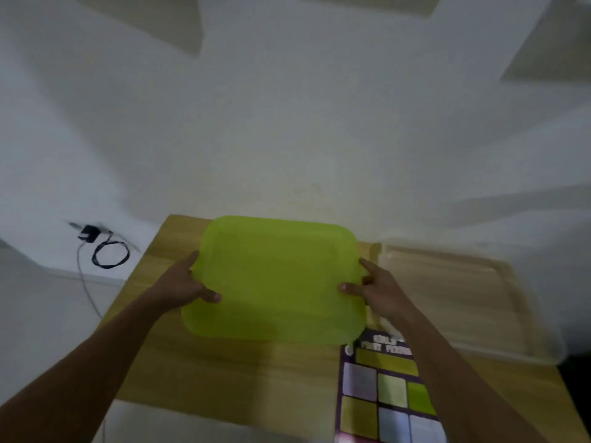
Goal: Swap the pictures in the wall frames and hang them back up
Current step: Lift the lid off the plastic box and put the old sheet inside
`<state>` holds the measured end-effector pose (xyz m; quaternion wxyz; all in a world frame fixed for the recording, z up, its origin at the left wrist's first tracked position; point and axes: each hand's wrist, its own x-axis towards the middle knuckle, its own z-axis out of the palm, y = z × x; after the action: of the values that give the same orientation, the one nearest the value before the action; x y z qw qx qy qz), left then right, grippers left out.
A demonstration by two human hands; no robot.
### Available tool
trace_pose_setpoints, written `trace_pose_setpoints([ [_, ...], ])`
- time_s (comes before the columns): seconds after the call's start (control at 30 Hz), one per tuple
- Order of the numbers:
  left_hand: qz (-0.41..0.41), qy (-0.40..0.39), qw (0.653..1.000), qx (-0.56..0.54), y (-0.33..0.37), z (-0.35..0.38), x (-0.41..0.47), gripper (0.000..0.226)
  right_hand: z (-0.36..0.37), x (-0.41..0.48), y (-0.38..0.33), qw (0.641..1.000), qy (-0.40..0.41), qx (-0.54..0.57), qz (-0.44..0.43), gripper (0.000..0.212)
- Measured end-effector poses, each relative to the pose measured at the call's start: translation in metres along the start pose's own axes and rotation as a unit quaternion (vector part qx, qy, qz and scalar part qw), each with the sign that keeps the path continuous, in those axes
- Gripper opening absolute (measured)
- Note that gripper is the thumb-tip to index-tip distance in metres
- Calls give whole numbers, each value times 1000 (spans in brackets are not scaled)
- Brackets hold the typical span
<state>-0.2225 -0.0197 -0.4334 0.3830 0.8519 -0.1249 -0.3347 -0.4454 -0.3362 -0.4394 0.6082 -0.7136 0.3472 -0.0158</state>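
A lime-green square plastic panel with rounded corners is held over the wooden table. My left hand grips its left edge and my right hand grips its right edge, thumbs on top. A purple printed sheet with green and pale squares lies flat on the table at the front right, partly under my right forearm. A clear plastic cover rests on the right part of the table. The view is blurred.
A white wall rises just behind the table. A black charger with a looped cable lies on a white ledge to the left. The table's front edge runs along the bottom left.
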Motion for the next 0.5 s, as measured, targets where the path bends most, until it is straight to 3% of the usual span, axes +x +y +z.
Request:
trace_pose_setpoints([
  [0.17, -7, 20, 997, 77, -56, -49, 51, 134, 81, 50, 8, 998, -11, -50, 35, 90],
  [0.3, -1, 27, 989, 143, -85, -62, 88, 126, 121, 82, 17, 993, -4, -104, 49, 105],
  [0.5, -27, 27, 969, 243, -111, -65, 123, 129, 147, 108, 34, 979, 35, -196, 55, 77],
])
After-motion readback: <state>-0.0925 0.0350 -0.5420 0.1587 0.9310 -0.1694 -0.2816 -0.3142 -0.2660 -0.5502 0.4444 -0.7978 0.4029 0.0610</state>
